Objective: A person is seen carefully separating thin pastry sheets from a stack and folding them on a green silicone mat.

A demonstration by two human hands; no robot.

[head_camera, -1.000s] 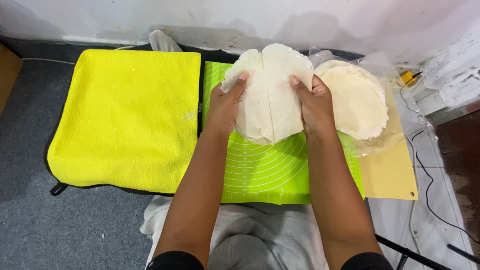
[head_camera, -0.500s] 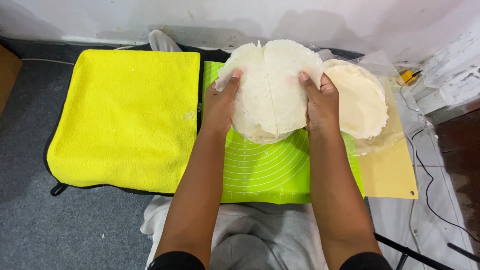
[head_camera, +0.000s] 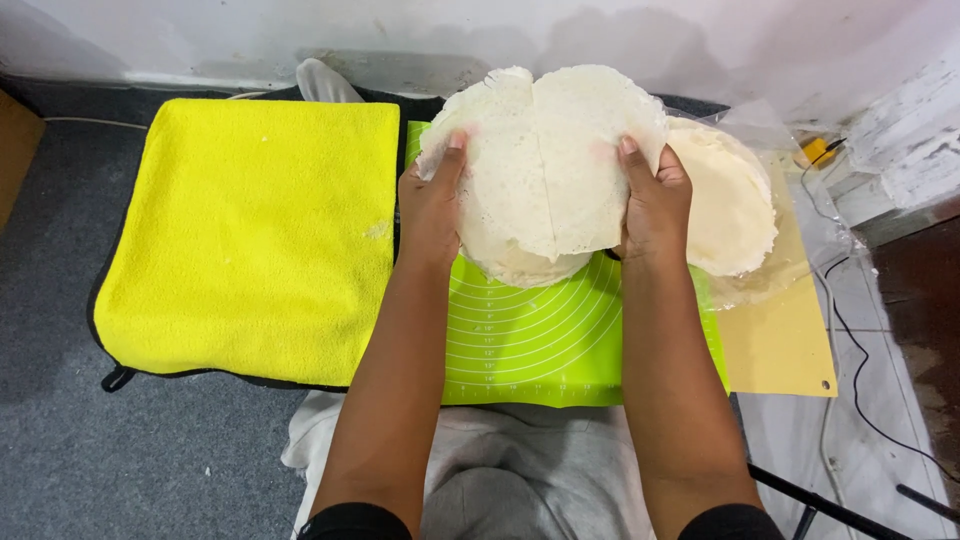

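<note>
Fingers of both hands, left hand (head_camera: 432, 205) and right hand (head_camera: 655, 205), pinch the sides of a thin pale flatbread (head_camera: 545, 170), lifted above the green rolling mat (head_camera: 545, 340); looks like mid-fold, so next needs gentle grip; stack of flatbreads (head_camera: 735, 205) just right, yellow towel (head_camera: 250, 230) left.

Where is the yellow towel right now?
In the head view, the yellow towel lies flat on the grey floor at the left, beside the green mat and just left of the left hand.
</note>
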